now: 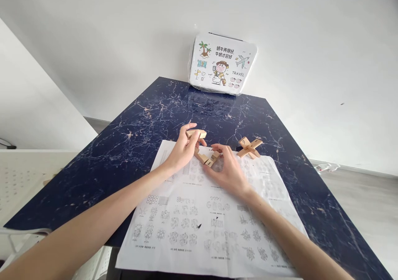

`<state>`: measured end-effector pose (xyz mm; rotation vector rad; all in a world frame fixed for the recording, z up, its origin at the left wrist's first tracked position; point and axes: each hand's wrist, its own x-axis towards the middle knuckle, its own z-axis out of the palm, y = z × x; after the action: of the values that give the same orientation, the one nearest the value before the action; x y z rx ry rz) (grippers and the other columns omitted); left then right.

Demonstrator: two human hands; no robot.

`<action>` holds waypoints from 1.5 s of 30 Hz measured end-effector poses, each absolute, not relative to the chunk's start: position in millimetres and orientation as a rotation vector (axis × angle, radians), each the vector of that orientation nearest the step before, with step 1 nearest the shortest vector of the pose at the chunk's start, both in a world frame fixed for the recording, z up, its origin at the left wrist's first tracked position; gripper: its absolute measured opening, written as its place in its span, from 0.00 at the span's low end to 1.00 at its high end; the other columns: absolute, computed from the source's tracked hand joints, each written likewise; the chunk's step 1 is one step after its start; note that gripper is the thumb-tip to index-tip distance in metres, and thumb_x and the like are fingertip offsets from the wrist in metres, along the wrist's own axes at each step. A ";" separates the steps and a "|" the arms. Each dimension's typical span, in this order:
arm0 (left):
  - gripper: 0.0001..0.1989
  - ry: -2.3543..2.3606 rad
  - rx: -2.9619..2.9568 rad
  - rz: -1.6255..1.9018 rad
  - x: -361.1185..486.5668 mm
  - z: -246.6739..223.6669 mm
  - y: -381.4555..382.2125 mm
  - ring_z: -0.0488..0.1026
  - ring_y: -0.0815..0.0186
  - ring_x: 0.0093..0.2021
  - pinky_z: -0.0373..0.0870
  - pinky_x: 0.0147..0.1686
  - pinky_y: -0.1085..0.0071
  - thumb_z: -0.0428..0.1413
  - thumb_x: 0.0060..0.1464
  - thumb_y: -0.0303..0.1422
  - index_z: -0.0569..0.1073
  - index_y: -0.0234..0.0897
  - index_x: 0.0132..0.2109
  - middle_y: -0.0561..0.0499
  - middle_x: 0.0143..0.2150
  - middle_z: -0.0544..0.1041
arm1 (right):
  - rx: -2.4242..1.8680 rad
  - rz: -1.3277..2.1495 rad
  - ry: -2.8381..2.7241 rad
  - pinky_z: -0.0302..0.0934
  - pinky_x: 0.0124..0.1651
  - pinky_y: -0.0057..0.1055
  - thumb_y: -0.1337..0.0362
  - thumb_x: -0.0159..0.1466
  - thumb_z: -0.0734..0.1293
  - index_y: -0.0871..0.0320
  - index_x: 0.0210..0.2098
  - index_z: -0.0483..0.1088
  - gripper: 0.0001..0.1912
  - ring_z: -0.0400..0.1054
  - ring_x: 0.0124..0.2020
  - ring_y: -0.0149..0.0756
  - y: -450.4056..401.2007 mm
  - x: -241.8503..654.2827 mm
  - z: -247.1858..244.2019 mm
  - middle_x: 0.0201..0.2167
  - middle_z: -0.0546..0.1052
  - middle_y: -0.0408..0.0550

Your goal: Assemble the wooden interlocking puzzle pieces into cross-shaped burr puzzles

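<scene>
My left hand (185, 146) pinches a short light-wood puzzle piece (199, 134) between thumb and fingers, just above the far edge of the paper sheet (183, 255). Close by, my right hand (228, 170) has its thumb and fingers around a notched wooden puzzle piece (215, 156). A second wooden piece (200, 156) meets it at an angle, with a dark number on the end nearest me. Fingers partly cover both pieces. To the right, several numbered wooden pieces form a crossed cluster (249, 147) at the sheet's far edge.
The sheet, printed with small line diagrams, lies creased on a dark blue marbled table (149, 118). A white cartoon-printed case (222, 64) leans against the wall at the back. A white cable or plug (326, 168) lies on the floor at right.
</scene>
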<state>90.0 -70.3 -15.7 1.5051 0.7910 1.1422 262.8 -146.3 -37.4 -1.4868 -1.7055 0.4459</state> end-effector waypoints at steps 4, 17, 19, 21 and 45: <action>0.17 0.691 1.461 1.045 90.9 -8.3 -73.0 0.77 0.68 0.30 0.65 0.30 0.69 0.47 0.75 0.47 0.64 0.36 0.53 0.42 0.46 0.82 | -1.464 0.454 -1.585 0.70 0.57 0.54 0.53 0.60 0.74 0.52 0.57 0.67 0.28 0.72 0.55 0.52 -144.9 263.3 -38.1 0.54 0.75 0.57; 0.22 0.715 1.467 0.921 87.3 -5.2 -85.4 0.63 0.68 0.26 0.62 0.25 0.71 0.45 0.74 0.54 0.70 0.41 0.48 0.55 0.30 0.66 | -1.104 0.366 -1.433 0.66 0.67 0.54 0.59 0.65 0.75 0.47 0.59 0.65 0.26 0.70 0.60 0.47 -157.1 256.9 -14.8 0.57 0.72 0.51; 0.20 0.712 1.441 0.908 88.8 -6.0 -86.3 0.65 0.68 0.29 0.62 0.25 0.72 0.46 0.74 0.52 0.70 0.41 0.50 0.53 0.33 0.68 | -1.053 0.388 -1.465 0.66 0.67 0.54 0.62 0.65 0.75 0.46 0.60 0.64 0.27 0.70 0.61 0.47 -158.8 255.3 -13.6 0.58 0.72 0.51; 0.20 0.719 1.413 0.912 90.1 -6.6 -85.4 0.66 0.69 0.28 0.61 0.24 0.73 0.47 0.74 0.51 0.70 0.40 0.52 0.52 0.35 0.70 | -1.035 0.400 -1.480 0.65 0.69 0.54 0.63 0.65 0.75 0.46 0.61 0.64 0.28 0.69 0.63 0.48 -159.2 254.8 -13.3 0.61 0.71 0.51; 0.25 0.508 1.500 0.744 91.1 -4.0 -86.1 0.82 0.61 0.43 0.79 0.42 0.63 0.62 0.67 0.43 0.73 0.41 0.66 0.42 0.53 0.82 | -1.089 0.414 -1.365 0.64 0.72 0.56 0.61 0.68 0.72 0.46 0.60 0.62 0.24 0.67 0.67 0.48 -152.2 261.9 -14.1 0.65 0.68 0.53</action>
<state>91.1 -86.1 -4.0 1.5004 0.5084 0.7438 261.9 -152.2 -14.1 -1.0892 -1.3650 0.4143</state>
